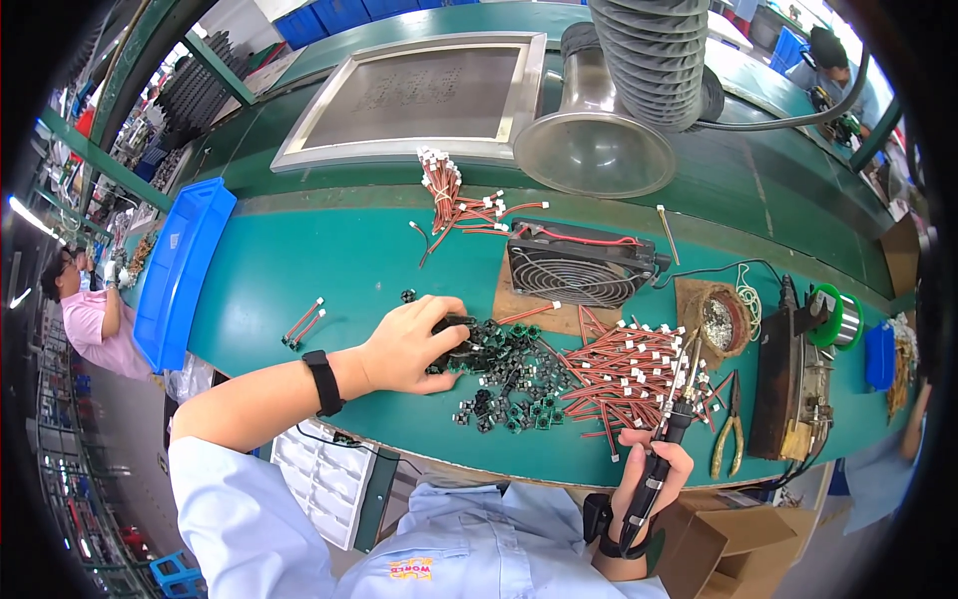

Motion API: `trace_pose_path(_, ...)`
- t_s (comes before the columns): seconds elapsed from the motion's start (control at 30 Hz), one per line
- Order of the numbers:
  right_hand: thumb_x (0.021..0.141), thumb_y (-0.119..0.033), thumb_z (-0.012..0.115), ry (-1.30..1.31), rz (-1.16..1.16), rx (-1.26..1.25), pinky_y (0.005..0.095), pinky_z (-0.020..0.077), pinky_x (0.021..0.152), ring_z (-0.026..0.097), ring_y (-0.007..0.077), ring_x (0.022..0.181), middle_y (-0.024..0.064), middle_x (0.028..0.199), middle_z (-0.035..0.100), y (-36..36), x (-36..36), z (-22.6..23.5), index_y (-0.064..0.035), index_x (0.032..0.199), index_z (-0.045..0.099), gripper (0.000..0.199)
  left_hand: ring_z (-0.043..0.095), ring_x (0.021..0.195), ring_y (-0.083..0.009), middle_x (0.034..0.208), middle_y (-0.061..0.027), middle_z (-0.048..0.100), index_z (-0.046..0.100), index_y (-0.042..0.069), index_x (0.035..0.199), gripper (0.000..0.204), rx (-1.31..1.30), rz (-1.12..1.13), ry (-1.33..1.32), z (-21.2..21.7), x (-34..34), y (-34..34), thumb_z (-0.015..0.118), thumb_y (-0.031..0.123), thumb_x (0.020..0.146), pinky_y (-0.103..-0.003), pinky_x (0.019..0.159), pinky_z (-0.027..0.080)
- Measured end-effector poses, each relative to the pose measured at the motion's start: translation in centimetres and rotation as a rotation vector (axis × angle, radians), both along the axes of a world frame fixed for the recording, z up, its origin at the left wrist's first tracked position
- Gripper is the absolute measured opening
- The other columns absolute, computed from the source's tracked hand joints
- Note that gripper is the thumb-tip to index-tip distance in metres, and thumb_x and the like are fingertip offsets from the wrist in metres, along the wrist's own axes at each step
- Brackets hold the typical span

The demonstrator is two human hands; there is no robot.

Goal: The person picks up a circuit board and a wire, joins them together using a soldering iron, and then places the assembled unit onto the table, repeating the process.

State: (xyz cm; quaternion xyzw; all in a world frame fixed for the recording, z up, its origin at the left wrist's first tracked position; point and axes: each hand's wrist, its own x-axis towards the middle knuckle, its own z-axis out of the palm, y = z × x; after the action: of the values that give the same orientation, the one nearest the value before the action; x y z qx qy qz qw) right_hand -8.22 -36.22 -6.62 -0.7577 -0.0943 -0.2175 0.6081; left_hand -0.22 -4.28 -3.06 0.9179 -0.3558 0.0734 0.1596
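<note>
My left hand (414, 344) reaches onto a pile of small green and black circuit-board parts (519, 364). Its fingers curl over the dark parts at the pile's left end, and what lies under the fingertips is hidden. In my right hand (654, 474), near the table's front edge, is a black-handled soldering iron (671, 439). Its metal tip slants up and away, over a heap of red-and-black wire leads with white connectors (634, 369). Beyond the tip stands a round tin (720, 321) with silvery contents.
A black fan (579, 265) stands behind the piles, with a bundle of leads (441, 185) to its left. To the right are yellow-handled pliers (733, 439), a dark metal unit (788, 379) and a solder spool (836, 317). A metal duct hood (596, 150) hangs above; a blue bin (185, 275) stands left.
</note>
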Motion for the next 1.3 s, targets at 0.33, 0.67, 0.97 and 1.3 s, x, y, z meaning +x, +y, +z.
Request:
trace_pose_path(0.33, 0.084, 0.004, 0.052, -0.018, -0.010, -0.028, 0.0342, 0.0503, 0.071, 0.062, 0.0219, 0.075, 0.0180, 0.083, 0.062, -0.3, 0.2, -0.1, -0.0053, 0.103, 0.039, 0.024, 0.055, 0.075, -0.0247, 0.105, -0.0129, 0.050, 0.055, 0.007, 0.095, 0.045, -0.005, 0.014, -0.053, -0.2, -0.9, -1.1, 0.072, 0.022, 0.056, -0.033, 0.060, 0.047)
trace_pose_path(0.67, 0.084, 0.004, 0.053, -0.067, -0.006, -0.047, 0.0335, 0.0507, 0.070, 0.062, 0.0217, 0.074, 0.0176, 0.083, 0.062, -0.2, 0.3, -0.1, -0.0051, 0.102, 0.040, 0.024, 0.056, 0.073, -0.0214, 0.099, -0.0097, 0.052, 0.056, 0.008, 0.090, 0.030, 0.140, -0.095, -0.146, 0.0, -1.2, -0.5, 0.071, 0.016, 0.065, -0.032, 0.056, 0.047)
trace_pose_path(0.97, 0.085, 0.004, 0.052, -0.028, 0.008, -0.019, 0.0334, 0.0509, 0.071, 0.062, 0.0212, 0.075, 0.0174, 0.084, 0.062, -0.2, 0.2, -0.2, -0.0051, 0.102, 0.040, 0.024, 0.056, 0.065, -0.0199, 0.092, -0.0071, 0.052, 0.056, 0.007, 0.089, 0.021, -0.092, 0.147, -0.114, 1.4, -0.1, -0.2, 0.068, 0.010, 0.072, -0.029, 0.049, 0.045)
trace_pose_path(1.3, 0.087, 0.002, 0.051, -0.024, -0.028, 0.039, 0.0352, 0.0503, 0.073, 0.061, 0.0211, 0.074, 0.0165, 0.084, 0.061, 0.3, 0.0, 0.0, -0.0052, 0.103, 0.040, 0.021, 0.052, 0.059, -0.0130, 0.092, -0.0054, 0.052, 0.053, 0.007, 0.096, 0.012, -0.729, 0.565, -0.015, 3.6, -1.3, 2.0, 0.057, 0.012, 0.086, -0.024, 0.044, 0.041)
